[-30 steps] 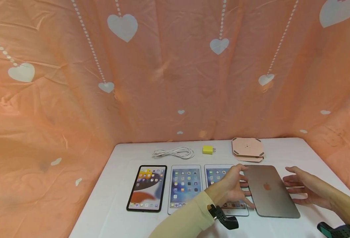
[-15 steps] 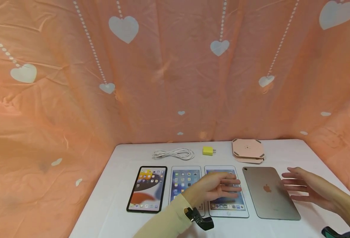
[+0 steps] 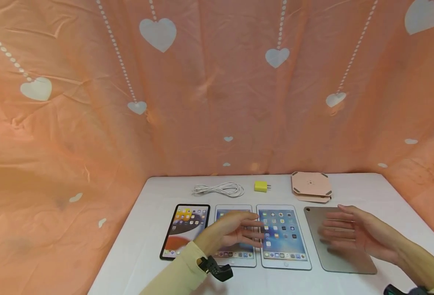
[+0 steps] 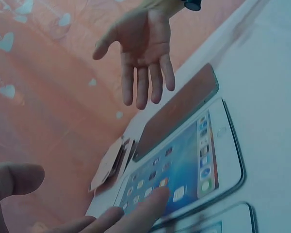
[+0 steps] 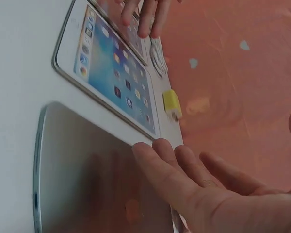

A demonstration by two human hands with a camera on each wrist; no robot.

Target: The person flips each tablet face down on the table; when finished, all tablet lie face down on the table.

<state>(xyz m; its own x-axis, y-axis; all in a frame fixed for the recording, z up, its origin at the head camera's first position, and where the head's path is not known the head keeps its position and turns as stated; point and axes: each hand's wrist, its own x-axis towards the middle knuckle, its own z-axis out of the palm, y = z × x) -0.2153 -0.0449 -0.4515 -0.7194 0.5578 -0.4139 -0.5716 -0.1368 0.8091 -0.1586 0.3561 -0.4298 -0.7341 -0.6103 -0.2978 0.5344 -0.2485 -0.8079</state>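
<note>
Left hand (image 3: 228, 232) and right hand (image 3: 364, 232) hover empty over white tablet (image 3: 235, 262) and grey tablet (image 3: 346, 262): an arranging step, I'd guess; lifting calls for edge grips.

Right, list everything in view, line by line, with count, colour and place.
Black-framed tablet: 1, black, left end of the row, screen lit
White tablets: 2, white, middle of the row, screens lit
Grey tablet: 1, grey, right end, back up
Cable: 1, white, bundled, back left
Plug: 1, yellow, back middle
Folded panel: 1, pink, back right
Table: 1, white, under these
Curtain: 1, orange-pink with pale hearts, behind and at the sides
Sleeves: 2, pale yellow, on the arms
Wristbands: 2, mostly black, at the wrists
Left hand: 1, bare, over the white tablets
Right hand: 1, bare, over the grey tablet
</note>
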